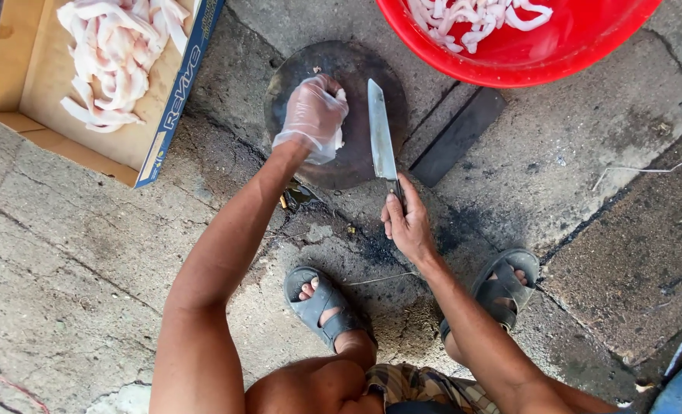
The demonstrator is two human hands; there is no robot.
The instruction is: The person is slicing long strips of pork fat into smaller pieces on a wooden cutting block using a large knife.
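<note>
My left hand (314,115), in a thin clear glove, presses down on a pale piece of meat on a round dark chopping block (360,65) set on the concrete ground. My right hand (408,222) grips the handle of a long knife (381,134). Its blade lies across the block just right of my gloved hand, tip pointing away from me. Most of the piece of meat is hidden under the glove.
A cardboard box (27,92) at the upper left holds several pale strips of meat. A red plastic basin (578,54) at the top right holds more strips. A dark flat slab (457,136) lies right of the block. My sandalled feet (322,303) rest below.
</note>
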